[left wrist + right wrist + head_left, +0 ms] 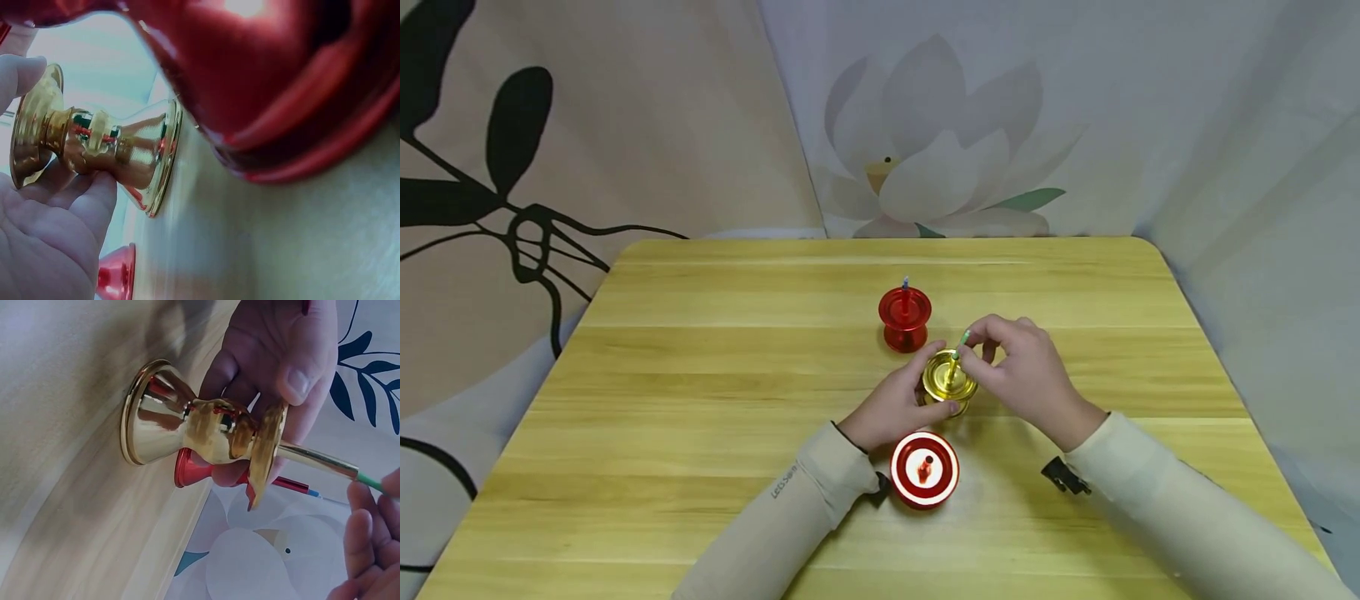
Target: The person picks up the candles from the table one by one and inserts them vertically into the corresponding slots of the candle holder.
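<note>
A shiny gold candle holder (938,385) stands upright on the wooden table, with a round dish and a thin tube rising from its middle. My left hand (891,404) grips it from the left, fingers and thumb curled around its waist and dish. Above it, my right hand (1026,371) pinches a thin green candle (370,481), whose lower end sits at the mouth of the gold tube. Behind stands a red candle holder (905,337) with a blue candle (906,283) in its tube. Nearest me is another red candle holder (924,502), its tube showing a dark top.
The pale wooden table (700,375) has rounded far corners. Beyond it hangs a white cloth backdrop (1187,125) printed with a lotus and dark leaves. The front red holder is close beside my left wrist.
</note>
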A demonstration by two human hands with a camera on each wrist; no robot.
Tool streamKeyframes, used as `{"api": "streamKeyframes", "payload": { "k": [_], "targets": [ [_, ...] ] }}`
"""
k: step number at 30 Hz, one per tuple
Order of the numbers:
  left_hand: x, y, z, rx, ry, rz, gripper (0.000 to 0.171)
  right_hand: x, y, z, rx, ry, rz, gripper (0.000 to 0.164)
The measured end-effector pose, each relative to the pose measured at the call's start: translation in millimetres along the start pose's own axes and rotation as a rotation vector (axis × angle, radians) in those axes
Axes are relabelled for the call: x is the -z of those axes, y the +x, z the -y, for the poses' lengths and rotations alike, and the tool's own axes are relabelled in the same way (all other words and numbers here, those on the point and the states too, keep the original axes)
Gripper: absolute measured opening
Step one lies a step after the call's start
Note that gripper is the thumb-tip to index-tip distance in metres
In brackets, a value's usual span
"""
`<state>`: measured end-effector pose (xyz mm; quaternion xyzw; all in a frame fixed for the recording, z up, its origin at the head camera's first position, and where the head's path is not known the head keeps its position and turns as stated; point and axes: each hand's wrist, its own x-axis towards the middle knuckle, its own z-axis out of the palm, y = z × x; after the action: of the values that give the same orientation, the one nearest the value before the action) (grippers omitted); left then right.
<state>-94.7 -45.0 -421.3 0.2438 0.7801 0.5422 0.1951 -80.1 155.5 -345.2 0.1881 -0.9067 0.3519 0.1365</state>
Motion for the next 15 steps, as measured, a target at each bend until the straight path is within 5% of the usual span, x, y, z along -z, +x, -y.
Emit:
{"api": "streamKeyframes", "payload": {
  "k": [15],
  "targets": [
    [2.6,2.3,10.1,0.003,-0.151,0.013,0.094,3.1,-3.0,-4.3,0.046,-0.014,0.013,0.006]
  ]
}}
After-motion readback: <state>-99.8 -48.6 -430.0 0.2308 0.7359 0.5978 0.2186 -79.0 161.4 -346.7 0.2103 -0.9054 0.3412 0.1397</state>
